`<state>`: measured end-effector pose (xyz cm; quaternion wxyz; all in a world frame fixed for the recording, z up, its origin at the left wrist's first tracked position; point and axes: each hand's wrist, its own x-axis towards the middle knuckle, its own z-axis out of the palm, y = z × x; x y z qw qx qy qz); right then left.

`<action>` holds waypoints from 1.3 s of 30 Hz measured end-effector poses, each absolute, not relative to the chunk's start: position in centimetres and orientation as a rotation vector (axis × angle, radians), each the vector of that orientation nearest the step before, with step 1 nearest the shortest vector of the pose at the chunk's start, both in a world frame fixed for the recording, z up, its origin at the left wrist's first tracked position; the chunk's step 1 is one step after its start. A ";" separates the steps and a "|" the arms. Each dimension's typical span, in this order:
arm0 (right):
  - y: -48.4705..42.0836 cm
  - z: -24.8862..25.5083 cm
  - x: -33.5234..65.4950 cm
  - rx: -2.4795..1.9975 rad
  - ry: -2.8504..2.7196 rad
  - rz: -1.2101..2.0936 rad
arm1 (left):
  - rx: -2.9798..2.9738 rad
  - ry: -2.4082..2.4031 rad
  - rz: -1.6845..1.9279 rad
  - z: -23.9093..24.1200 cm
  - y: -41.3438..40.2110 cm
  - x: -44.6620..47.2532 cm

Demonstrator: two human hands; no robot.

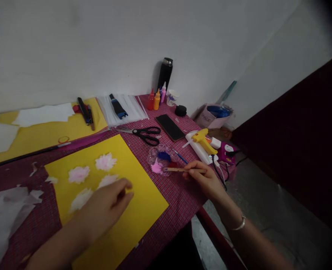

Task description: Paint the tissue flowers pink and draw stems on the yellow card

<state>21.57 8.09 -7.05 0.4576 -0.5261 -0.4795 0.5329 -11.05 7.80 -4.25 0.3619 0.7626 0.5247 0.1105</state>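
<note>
My right hand [203,179] is closed round a thin wooden stick [178,170]. The stick's far end is over the clear paint palette [152,152], beside the pink paint [156,167]. Dark blue paint [163,155] and some red paint also show in the palette. My left hand [109,202] hovers over a yellow sheet [143,198], fingers loosely curled with a gap between thumb and forefinger. Nothing shows in it. On the sheet are several fluffy pale flower shapes, among them a pink one [105,162] and a whiter one [81,198], partly behind my left hand.
Black-handled scissors [147,131], a phone [170,127] and a blue brush [180,156] lie beyond the palette. A yellow glue gun [204,140] rests on a white power strip, with cables below. Paint bottles [156,100] and a black flask [166,71] stand near the wall.
</note>
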 end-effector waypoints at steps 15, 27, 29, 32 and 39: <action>9.5 -6.4 20.6 -1.273 -1.423 1.334 | 1.985 1.473 0.389 -4.8 18.3 -2.0; 9.5 -7.1 20.6 -1.346 -1.087 1.318 | 2.033 1.503 0.565 -4.3 16.9 -3.0; 9.6 -6.6 20.4 -1.321 -0.965 1.336 | 2.092 1.515 0.620 -3.0 14.5 -4.1; 9.9 -5.7 18.2 -1.219 -0.937 1.436 | 2.246 1.411 0.565 -2.1 8.8 -6.2; 10.3 -4.1 8.7 -1.078 -1.306 1.579 | 2.900 0.900 0.336 -6.4 -0.9 -11.7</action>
